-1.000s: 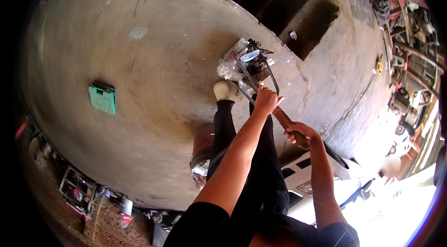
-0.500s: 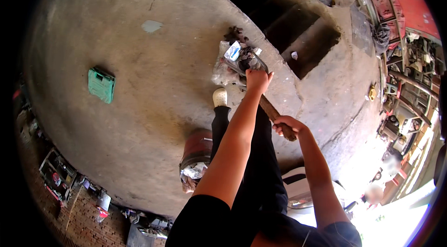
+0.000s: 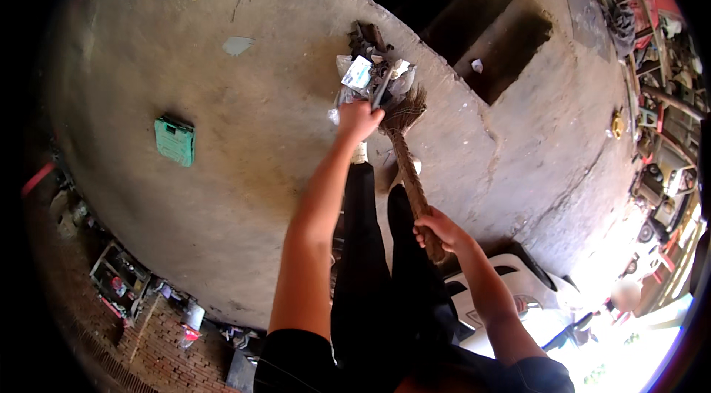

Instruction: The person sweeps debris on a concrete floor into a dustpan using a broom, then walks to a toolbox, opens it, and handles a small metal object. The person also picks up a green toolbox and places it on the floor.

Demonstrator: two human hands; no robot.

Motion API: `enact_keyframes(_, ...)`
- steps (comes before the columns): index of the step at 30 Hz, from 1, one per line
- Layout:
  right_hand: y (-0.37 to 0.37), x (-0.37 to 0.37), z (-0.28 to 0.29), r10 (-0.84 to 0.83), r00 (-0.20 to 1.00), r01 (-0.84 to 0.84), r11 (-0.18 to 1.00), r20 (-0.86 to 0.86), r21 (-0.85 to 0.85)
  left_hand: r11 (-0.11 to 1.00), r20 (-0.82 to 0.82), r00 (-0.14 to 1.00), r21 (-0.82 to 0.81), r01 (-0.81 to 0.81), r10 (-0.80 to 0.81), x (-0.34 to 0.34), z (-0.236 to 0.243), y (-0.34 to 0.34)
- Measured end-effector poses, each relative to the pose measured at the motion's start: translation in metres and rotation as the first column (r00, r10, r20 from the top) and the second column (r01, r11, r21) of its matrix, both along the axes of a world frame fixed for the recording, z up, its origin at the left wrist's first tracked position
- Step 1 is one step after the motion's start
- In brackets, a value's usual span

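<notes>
In my right hand [image 3: 438,230], fingers wrapped near its lower end, is a short straw broom [image 3: 412,171]. Its frayed bristles [image 3: 407,106] touch the concrete just right of a rubbish heap. My left hand [image 3: 361,122] is closed at the near side of that heap, around the grey edge of what looks like a dustpan [image 3: 382,88]; the rest of it is hidden by rubbish and my hand. The heap holds dark scraps [image 3: 365,41], clear plastic and a white-and-blue packet [image 3: 358,72]. My light shoe shows partly under my left wrist.
A dark stepped pit [image 3: 481,45] opens beyond the heap, to the right. A green plastic case [image 3: 175,141] lies on the floor at left. Behind my right arm stands a white vehicle [image 3: 518,297]. Metal racks and parts [image 3: 659,171] line the right side.
My left hand has moved left, away from over the broom head, to the near edge of the heap. The broom's bristles now show right of the heap, and its handle stands steeper in view.
</notes>
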State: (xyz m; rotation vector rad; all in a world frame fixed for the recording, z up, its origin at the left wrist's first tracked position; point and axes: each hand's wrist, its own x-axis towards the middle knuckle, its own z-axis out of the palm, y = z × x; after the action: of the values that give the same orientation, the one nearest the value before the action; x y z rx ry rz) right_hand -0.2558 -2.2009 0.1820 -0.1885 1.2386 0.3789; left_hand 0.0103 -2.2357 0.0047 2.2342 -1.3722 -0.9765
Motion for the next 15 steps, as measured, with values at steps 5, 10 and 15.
enact_keyframes(5, 0.045, -0.014, 0.022, 0.046, 0.996, -0.040, 0.996, 0.083, -0.080, 0.978, -0.082, 0.985, -0.131, -0.164, 0.154, 0.022, 0.029, 0.047)
enact_keyframes(10, 0.070, -0.039, 0.036, 0.187, 0.973, -0.167, 0.975, 0.133, -0.150, 0.907, -0.121, 0.899, 0.026, -0.420, 0.420, 0.041, 0.030, 0.092)
enact_keyframes(15, 0.075, -0.080, 0.015, 0.305, 0.936, -0.262, 0.937, 0.174, -0.232, 0.805, -0.198, 0.781, 0.128, -0.579, 0.593, 0.046, 0.023, 0.117)
